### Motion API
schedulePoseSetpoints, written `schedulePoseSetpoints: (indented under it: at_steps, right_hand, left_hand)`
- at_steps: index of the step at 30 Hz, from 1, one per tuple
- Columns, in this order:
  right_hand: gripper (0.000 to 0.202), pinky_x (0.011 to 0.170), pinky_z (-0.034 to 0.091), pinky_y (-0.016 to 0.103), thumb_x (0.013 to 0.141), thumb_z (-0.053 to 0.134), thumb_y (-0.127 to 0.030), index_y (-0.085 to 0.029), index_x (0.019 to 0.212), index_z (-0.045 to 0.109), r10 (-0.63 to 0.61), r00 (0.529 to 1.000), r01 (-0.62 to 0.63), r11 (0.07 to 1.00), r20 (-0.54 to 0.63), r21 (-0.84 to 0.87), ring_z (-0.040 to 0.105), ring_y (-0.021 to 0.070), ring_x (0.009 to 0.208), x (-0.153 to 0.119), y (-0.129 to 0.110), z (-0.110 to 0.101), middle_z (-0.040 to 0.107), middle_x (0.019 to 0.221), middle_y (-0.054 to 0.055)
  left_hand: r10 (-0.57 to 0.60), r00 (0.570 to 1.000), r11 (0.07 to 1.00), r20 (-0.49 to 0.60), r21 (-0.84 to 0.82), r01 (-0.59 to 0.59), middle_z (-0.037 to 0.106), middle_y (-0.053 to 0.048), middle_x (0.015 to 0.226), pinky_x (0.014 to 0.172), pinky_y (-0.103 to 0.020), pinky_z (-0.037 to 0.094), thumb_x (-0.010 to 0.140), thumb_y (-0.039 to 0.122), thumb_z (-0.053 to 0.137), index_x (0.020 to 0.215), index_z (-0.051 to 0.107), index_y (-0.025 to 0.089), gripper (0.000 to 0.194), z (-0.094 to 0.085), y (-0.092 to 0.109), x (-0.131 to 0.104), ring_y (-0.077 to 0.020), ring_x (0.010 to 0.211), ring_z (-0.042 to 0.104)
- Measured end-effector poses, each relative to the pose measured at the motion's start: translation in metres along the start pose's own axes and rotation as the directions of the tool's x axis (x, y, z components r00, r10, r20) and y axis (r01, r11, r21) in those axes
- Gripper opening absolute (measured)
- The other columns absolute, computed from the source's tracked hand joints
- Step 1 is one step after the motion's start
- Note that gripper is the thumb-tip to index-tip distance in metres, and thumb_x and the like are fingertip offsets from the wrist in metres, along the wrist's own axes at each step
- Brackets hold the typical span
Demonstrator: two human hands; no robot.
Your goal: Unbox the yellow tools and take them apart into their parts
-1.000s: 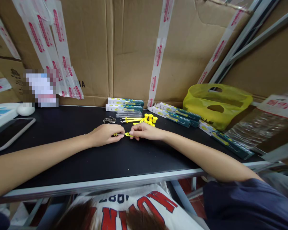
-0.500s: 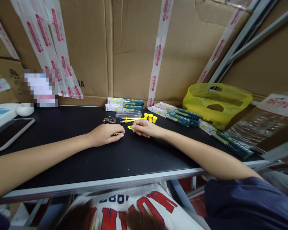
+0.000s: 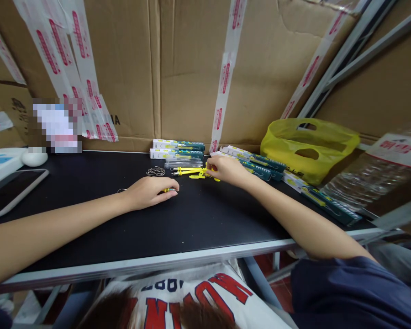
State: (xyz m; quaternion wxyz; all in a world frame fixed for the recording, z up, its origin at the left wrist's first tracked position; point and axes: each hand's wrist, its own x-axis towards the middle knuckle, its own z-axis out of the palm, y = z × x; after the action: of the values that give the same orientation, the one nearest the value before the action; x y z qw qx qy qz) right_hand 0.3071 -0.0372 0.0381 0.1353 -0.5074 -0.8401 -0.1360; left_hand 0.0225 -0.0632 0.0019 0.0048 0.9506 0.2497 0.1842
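My left hand (image 3: 150,192) is closed in a pinch around a thin yellow-and-metal rod (image 3: 169,189), mostly covered by my fingers. A wire hook (image 3: 122,190) shows behind that wrist. Farther right, my right hand (image 3: 228,169) has its fingertips closed on a small yellow plastic cap (image 3: 210,167) in the cap pile, which the hand largely hides. Just left of it lies a flat yellow plastic piece (image 3: 196,176), beside yellow rods (image 3: 187,171) with metal ends. Loose metal hooks (image 3: 155,171) and clear plastic tubes (image 3: 183,163) lie on the black table (image 3: 198,219).
Printed green-and-white boxes (image 3: 176,154) stand at the back, with more boxes (image 3: 322,198) to the right. A yellow plastic bag (image 3: 308,146) and a large clear bottle (image 3: 373,169) stand at the right. A phone (image 3: 15,192) lies at the left. Cardboard (image 3: 188,73) walls the back.
My right hand has moved right and back to the yellow caps. The flat yellow piece it held now lies on the table by the rods. My left hand has barely moved.
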Motion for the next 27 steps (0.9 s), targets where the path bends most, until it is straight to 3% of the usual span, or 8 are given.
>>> schedulePoseSetpoints:
  at_steps: [9,15,18,23,27]
  right_hand:
    - [0.009,0.054,0.025,0.024,0.078,0.062,-0.028,-0.019,0.077,0.061,-0.068,0.986,0.075,0.996,0.151,-0.047,0.054,0.0143,0.069,-0.005,-0.006,0.001,0.064,0.079,0.003]
    - [0.012,0.054,0.023,0.025,0.078,0.063,-0.031,-0.019,0.078,0.061,-0.028,0.991,0.036,0.998,0.13,-0.059,0.053,0.0157,0.069,-0.004,-0.006,0.0,0.064,0.079,0.004]
    - [0.02,0.054,0.024,0.025,0.083,0.059,-0.037,-0.018,0.077,0.059,-0.028,0.997,0.024,0.998,0.07,0.062,0.051,0.0144,0.066,-0.005,-0.016,-0.004,0.062,0.075,0.003]
    - [0.03,0.058,0.032,0.023,0.091,0.049,-0.045,-0.017,0.092,0.059,-0.265,0.964,0.227,0.856,0.016,0.464,0.049,0.0108,0.061,-0.017,-0.049,-0.003,0.058,0.071,0.0]
    - [0.029,0.058,0.032,0.022,0.088,0.055,-0.045,-0.018,0.098,0.058,-0.315,0.949,0.288,0.836,-0.022,0.468,0.049,0.0107,0.062,-0.027,-0.072,0.009,0.058,0.073,-0.001]
  left_hand:
    - [-0.024,1.0,1.0,0.001,-0.016,0.024,0.066,-0.001,0.094,0.067,-0.022,0.041,0.091,0.031,0.043,0.102,0.057,0.019,0.022,-0.004,0.006,0.001,-0.0125,0.073,0.06]
    - [-0.03,1.0,0.999,0.009,-0.03,0.03,0.062,0.001,0.086,0.066,-0.022,0.042,0.08,0.016,0.043,0.107,0.053,0.019,0.029,-0.004,0.005,0.0,-0.0126,0.07,0.058]
    - [-0.049,0.999,0.998,0.0,-0.048,0.049,0.06,0.002,0.081,0.062,-0.022,0.043,0.081,0.018,0.045,0.109,0.049,0.019,0.028,-0.003,0.005,0.0,-0.0118,0.065,0.057]
    - [-0.027,0.999,0.995,-0.042,-0.098,0.023,0.062,-0.003,0.098,0.067,-0.024,0.048,0.087,0.026,0.048,0.111,0.044,0.02,0.026,0.002,0.002,-0.001,-0.0133,0.076,0.062]
    - [0.048,0.996,0.994,-0.069,-0.1,-0.055,0.063,-0.004,0.099,0.074,-0.025,0.048,0.089,0.028,0.049,0.111,0.046,0.021,0.023,0.003,-0.001,-0.001,-0.0154,0.085,0.063]
